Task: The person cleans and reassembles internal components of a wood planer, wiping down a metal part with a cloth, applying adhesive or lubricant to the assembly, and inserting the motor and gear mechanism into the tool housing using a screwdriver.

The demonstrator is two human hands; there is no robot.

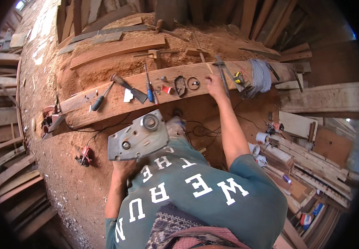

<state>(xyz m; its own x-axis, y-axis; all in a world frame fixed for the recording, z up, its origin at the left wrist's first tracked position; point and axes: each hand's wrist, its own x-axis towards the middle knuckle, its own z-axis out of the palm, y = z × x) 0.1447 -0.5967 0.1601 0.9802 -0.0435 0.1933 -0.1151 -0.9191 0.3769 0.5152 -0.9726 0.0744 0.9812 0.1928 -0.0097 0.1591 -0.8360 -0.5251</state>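
Grey metal plate [138, 136] is gripped at its lower edge by the left hand [123, 165], held against the chest. Right hand [215, 86] reaches out, fingers loosely spread and holding nothing, resting on the long wooden plank [104, 103] beside a black ring [193, 83] and chisel [127, 87].

Screwdriver [101, 98], chisel [128, 88], coiled rope [260, 76]

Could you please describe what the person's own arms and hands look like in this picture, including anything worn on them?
Both forearms are bare. The left hand and right hand wear no gloves, and no watch, ring or bracelet shows. The short sleeves of a dark green T-shirt with large white block lettering end near the elbows. The fingers are too small to show detail.
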